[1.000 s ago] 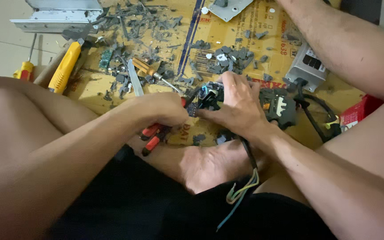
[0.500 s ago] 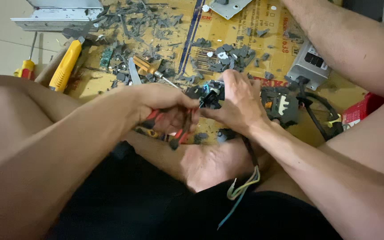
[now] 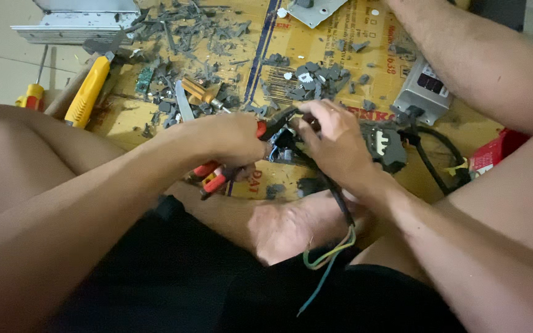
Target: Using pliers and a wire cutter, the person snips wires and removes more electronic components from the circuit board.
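Left hand [image 3: 229, 139] grips red-handled pliers [image 3: 235, 157], biting the small black part [image 3: 288, 145] held by right hand [image 3: 334, 145] (cable [image 3: 334, 197] trailing near); judging, a firm twist next

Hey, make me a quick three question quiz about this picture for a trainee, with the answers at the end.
1. True or false: the left hand grips red-handled pliers.
2. What trails from the black part in the right hand: A) a chain, B) a cable with coloured wires, C) a rope?
3. What colour is the utility knife lying on the cardboard?

Key: 1 true; 2 B; 3 yellow.
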